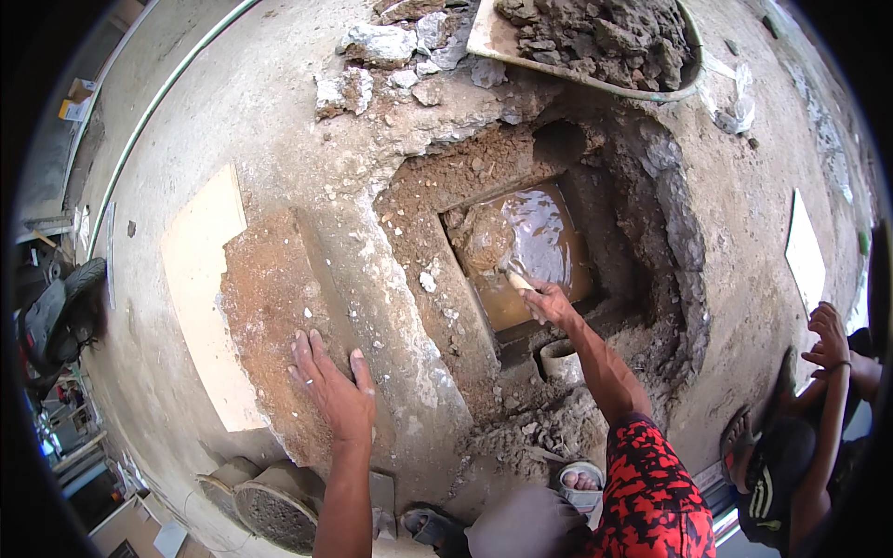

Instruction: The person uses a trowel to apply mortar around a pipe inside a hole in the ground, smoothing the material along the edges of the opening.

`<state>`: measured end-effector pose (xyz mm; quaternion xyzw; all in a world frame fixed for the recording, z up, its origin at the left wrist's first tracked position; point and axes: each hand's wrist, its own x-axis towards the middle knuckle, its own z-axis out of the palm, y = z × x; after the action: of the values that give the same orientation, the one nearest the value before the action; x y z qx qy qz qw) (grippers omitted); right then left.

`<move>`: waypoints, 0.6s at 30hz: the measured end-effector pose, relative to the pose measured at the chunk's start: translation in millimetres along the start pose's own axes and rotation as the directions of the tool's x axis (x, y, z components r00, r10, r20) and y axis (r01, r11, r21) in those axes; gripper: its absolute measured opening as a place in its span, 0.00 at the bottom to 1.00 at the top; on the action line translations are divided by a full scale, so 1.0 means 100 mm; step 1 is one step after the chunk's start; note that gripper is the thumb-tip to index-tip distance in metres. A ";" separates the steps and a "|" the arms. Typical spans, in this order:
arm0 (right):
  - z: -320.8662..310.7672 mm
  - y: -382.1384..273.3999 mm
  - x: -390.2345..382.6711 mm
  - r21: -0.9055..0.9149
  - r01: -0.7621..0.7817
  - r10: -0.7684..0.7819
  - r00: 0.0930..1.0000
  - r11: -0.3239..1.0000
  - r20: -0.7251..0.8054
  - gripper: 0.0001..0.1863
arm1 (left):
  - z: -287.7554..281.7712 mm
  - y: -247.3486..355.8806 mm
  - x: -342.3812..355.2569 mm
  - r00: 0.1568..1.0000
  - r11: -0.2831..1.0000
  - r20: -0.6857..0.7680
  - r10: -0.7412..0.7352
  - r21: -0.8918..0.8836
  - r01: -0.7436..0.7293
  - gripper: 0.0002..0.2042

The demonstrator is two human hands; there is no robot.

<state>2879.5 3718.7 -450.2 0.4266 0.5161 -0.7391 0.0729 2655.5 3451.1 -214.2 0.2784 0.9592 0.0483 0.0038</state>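
Note:
My left hand point(337, 386) lies spread, palm down, on a thick broken slab point(270, 298) with a brown, earthy top. Reaching into the dug hole, my right hand point(549, 305) is closed around the pale handle of a trowel point(518, 280). Most of the trowel's blade is hidden by wet mud and water. It is at a lump of mud point(486, 240) in a square pit point(453, 246) holding brown water point(544, 232). A short pipe end point(561, 361) sticks up beside the pit, below my right wrist.
A tub point(558, 73) heaped with dark soil stands beyond the hole, near broken concrete chunks point(379, 45). Under the slab lies a pale board point(200, 232). Buckets point(274, 513) stand at lower left. Another person's hand point(826, 337) is at the right, near a white sheet point(806, 249).

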 end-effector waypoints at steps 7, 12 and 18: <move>0.10 -0.36 -0.69 0.018 0.042 -0.042 0.999 0.999 -0.023 0.20 | -0.05 -0.03 -0.02 1.000 0.999 -0.023 0.000 -0.049 -0.001 0.31; 0.12 -0.48 -1.10 0.040 0.059 -0.057 0.997 0.997 -0.057 0.19 | -0.07 0.01 -0.02 1.000 1.000 -0.012 -0.007 -0.028 0.007 0.31; 0.23 -0.63 -1.48 -0.063 0.142 -0.148 0.983 0.988 -0.110 0.18 | -0.05 0.00 -0.05 0.999 1.000 -0.043 0.009 -0.017 -0.009 0.31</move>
<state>2924.6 3679.2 -299.2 0.4273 0.5693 -0.7024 0.0009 2659.9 3447.7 -209.5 0.2816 0.9574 0.0627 -0.0148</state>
